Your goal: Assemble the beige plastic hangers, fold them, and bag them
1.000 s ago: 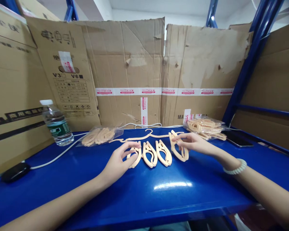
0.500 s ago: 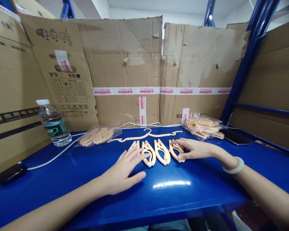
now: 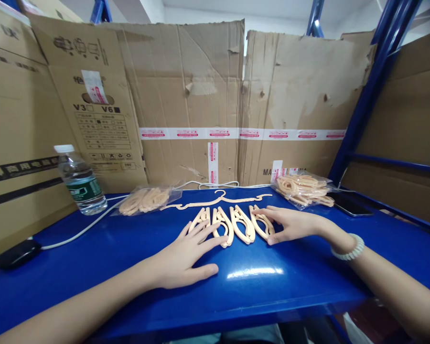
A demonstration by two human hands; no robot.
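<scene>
Several peach plastic folded hangers lie side by side in a row on the blue table. My left hand rests flat and open, its fingertips on the leftmost folded hanger. My right hand lies open beside the row, fingers touching the rightmost folded hanger. An unfolded peach hanger lies just behind the row.
Two clear bags of peach hangers lie at the back, one on the left and one on the right. A water bottle, a white cable with a black mouse, a phone and cardboard walls surround the table.
Both hands let go of the end hangers, laid them flat in the row and flattened out; the left hand slid down onto the table with fingers spread.
</scene>
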